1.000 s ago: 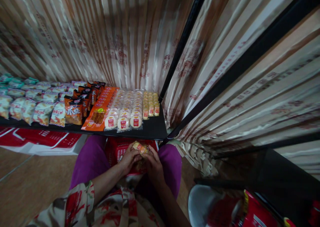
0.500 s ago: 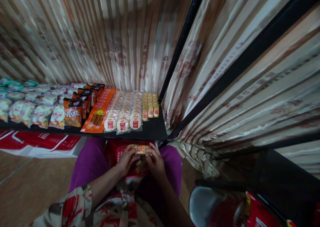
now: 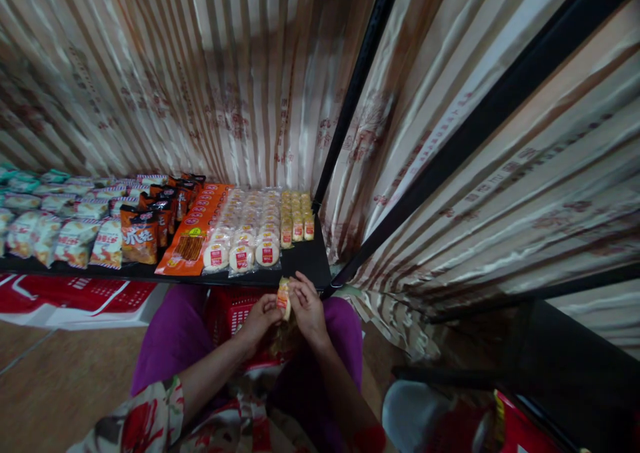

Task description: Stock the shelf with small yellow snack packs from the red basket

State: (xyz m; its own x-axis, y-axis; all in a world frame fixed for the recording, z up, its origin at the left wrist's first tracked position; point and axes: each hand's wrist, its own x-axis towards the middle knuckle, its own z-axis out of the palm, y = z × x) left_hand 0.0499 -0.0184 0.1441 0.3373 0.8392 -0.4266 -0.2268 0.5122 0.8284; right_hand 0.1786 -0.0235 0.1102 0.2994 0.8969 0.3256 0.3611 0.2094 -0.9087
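Note:
Between my two hands is a small yellow wrapped snack [image 3: 283, 299] with a red-and-white label, held upright over my lap. My left hand [image 3: 261, 319] pinches its lower left side. The fingers of my right hand [image 3: 307, 308] are closed on its right side. Below them a red basket [image 3: 240, 312] sits between my knees, its contents dim and partly covered by my hands. Just beyond, on the black shelf [image 3: 305, 261], stand rows of similar yellow packs [image 3: 297, 228]. Left of those lie rows of round white wrapped cakes [image 3: 242, 256].
Farther left are a flat orange packet [image 3: 187, 236], orange-black bags [image 3: 139, 235] and white snack bags [image 3: 77, 243]. Black poles [image 3: 360, 86] rise at the shelf's right corner before a striped curtain [image 3: 240, 73]. A red crate [image 3: 120, 300] is under the shelf; a pale stool [image 3: 413, 413] stands lower right.
The yellow snack has turned from lying sideways to upright between my hands. My right hand has risen slightly toward the shelf edge. The whole view has shifted a little.

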